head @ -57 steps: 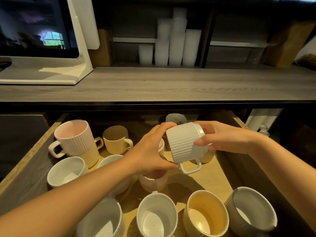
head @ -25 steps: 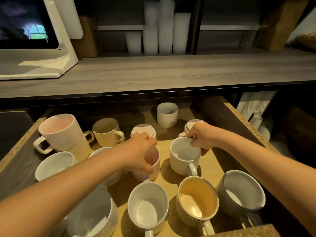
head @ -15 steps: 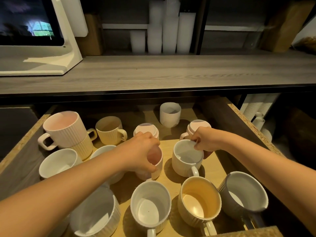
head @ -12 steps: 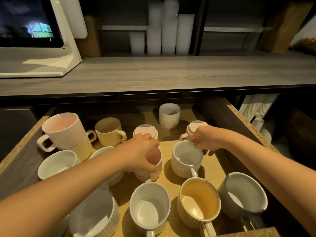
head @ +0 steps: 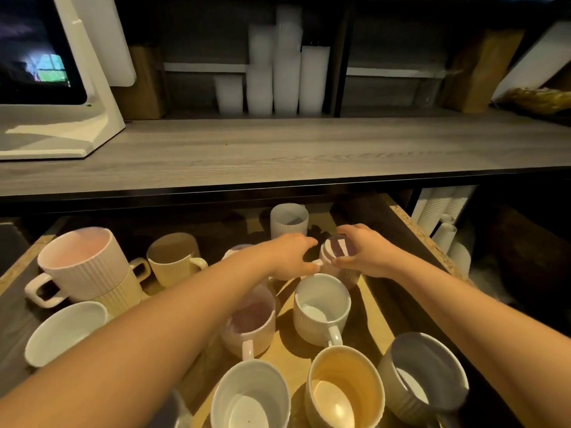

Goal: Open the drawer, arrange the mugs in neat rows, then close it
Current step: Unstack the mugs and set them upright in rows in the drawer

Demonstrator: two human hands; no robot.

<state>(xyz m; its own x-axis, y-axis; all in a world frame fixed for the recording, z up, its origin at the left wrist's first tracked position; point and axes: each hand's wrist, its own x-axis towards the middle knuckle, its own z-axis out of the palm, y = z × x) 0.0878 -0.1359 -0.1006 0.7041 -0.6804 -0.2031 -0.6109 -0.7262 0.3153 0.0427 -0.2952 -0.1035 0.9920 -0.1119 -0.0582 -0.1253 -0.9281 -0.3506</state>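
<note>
Reaching toward the upper right part of the open drawer (head: 411, 223), both hands meet on one pale mug (head: 335, 253) that stands just right of centre in the frame: the right hand (head: 367, 254) curls around its far and right side with fingers wrapped on the wall, and the left hand (head: 290, 256) pinches at what looks like its small handle on the left, so both are closed on that mug, probably to turn or shift it into line with the white mug (head: 321, 307) just below it. Handles in the lower part of the frame point toward the bottom edge, which suggests that a common facing is the aim. Along the bottom edge sit another white mug (head: 250, 396), a yellow mug (head: 344, 387) and a grey mug (head: 423, 375) side by side, a row that seems done, with a pink mug (head: 251, 319) above them. At the left the order is looser: a pink mug stacked on a cream one (head: 80, 261), a beige mug (head: 174, 257), and a white mug (head: 66, 330) lower down. A ribbed white cup (head: 289, 222) stands alone at the back. The drawer floor is light wood, dim and shadowed. Above it runs a grey wood-grain counter (head: 278, 149); a white screen stand (head: 58, 88) fills the upper left, and stacked translucent cups (head: 278, 75) stand on a shelf at top centre
</note>
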